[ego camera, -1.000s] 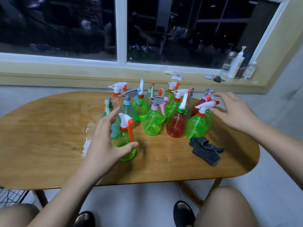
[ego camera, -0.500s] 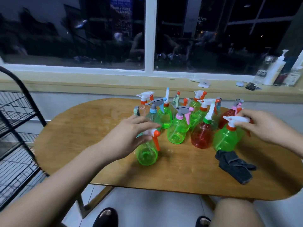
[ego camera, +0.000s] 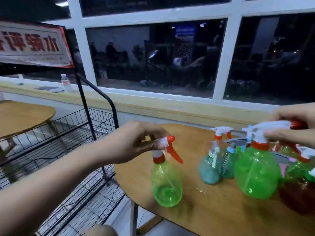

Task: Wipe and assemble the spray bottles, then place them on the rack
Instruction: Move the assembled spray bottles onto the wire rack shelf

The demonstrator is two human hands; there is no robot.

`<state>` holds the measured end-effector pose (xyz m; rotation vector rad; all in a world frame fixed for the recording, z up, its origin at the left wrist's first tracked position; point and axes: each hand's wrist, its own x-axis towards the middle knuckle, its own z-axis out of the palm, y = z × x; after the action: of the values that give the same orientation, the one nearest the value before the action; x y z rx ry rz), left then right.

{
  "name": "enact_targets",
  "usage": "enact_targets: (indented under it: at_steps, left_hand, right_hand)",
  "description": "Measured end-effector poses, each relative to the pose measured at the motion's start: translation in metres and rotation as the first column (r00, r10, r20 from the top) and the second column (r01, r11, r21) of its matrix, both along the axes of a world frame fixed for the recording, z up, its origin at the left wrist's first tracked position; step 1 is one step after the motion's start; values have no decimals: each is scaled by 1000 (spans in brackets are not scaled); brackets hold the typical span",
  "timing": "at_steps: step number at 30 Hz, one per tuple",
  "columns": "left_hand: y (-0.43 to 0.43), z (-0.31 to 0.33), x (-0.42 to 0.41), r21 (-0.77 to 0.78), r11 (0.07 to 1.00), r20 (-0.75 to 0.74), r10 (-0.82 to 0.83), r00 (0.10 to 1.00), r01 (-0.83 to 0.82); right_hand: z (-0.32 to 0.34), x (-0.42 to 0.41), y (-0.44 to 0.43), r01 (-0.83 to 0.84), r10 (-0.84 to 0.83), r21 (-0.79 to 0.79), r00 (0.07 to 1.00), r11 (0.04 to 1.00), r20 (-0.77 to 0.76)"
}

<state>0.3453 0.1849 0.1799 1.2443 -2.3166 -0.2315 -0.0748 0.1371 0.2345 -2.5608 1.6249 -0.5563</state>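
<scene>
Since a moment before, the green bottle (ego camera: 167, 181) had come from the cluster to the table's (ego camera: 213, 218) left edge, upright, its sprayer pinched by the left hand (ego camera: 134, 142). The rack (ego camera: 88, 193) lay just left. The right hand (ego camera: 293, 121) gripped a second bottle (ego camera: 255, 174).

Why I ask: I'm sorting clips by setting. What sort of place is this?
Probably a shop or public common room, not a home: a black wire rack, a red-lettered banner, and a second wooden table.
</scene>
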Motion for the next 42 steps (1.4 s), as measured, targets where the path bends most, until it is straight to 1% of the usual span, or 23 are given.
enact_targets:
  at_steps: [2,4,6,11,14,17,22,27,30,33,36,40,42]
  left_hand:
    - [1,18,37,22,997,18,75,997,-75]
    - [-1,33,73,30,989,36,146,989,-147]
    - [-7,47,110,25,976,64,214,975,-216]
    - [-41,77,208,-75,921,226,389,893,-382]
    - [-70,93,260,-123,880,265,474,840,-458]
    - [-105,98,309,-189,839,346,543,765,-510]
    - [-164,77,374,-169,775,392,620,680,-609]
    - [-203,41,424,-196,729,432,664,610,-655]
    - [-219,15,449,-179,698,442,686,577,-693]
    - [-230,-7,464,-160,687,455,688,565,-709]
    - [-240,-17,471,-222,685,460,701,545,-694]
    - [-254,-26,468,-246,706,449,690,568,-664]
    - [-260,-31,466,-262,716,431,686,586,-647]
  right_hand:
    - [25,62,6,-76,74,37,997,996,36]
    - [41,119,3,-170,170,1,983,985,68]
    - [51,166,-8,-254,252,11,963,967,100]
    - [56,286,-61,-397,396,-31,902,917,171]
    - [51,360,-89,-437,437,-55,867,898,239]
    - [36,429,-120,-452,456,-90,836,888,305]
    - [-6,529,-172,-416,429,-115,833,902,349]
    - [-49,593,-206,-416,436,-134,839,900,326]
    - [-77,624,-222,-435,462,-155,849,887,256]
    - [-96,648,-233,-467,486,-142,857,873,172]
    - [-109,665,-244,-472,489,-142,863,870,130]
    - [-118,682,-257,-438,450,-134,890,889,78]
    - [-121,687,-262,-403,412,-113,908,908,76]
